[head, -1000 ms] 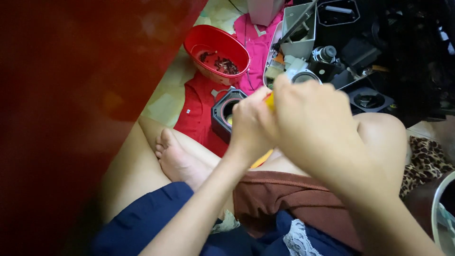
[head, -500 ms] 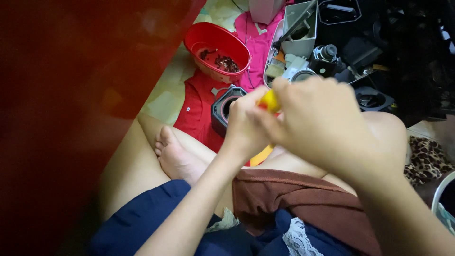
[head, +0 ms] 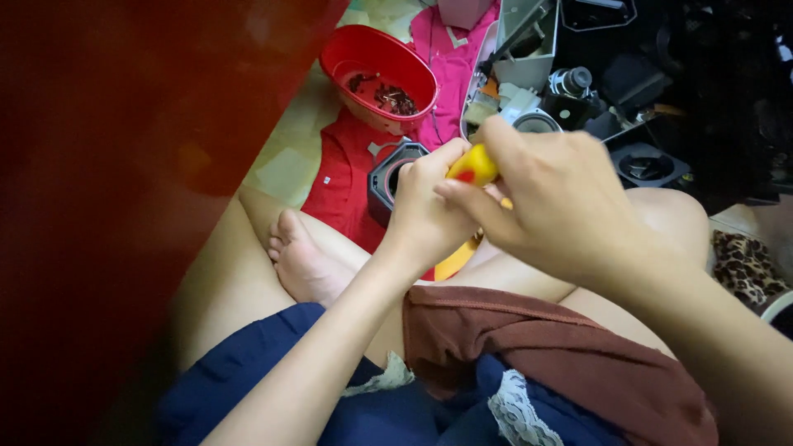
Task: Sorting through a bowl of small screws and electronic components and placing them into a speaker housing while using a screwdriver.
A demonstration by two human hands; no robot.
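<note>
I see the right hand (head: 562,198) pinching a yellow handle (head: 472,165) with a red spot. The left hand (head: 429,211) touches it, fingers curled beneath; what they grip I cannot tell.

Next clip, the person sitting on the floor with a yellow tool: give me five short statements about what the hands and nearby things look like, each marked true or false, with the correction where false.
1. Both hands meet at a yellow handle. True: the right hand grips it and the left hand closes just beside it.
2. The red bowl has nothing in it. False: small dark pieces lie inside.
3. The bowl sits beyond the hands, on the floor. True.
4. A bare foot shows below the left hand. True.
5. The cloth under the black speaker housing is blue. False: it is red.
</note>
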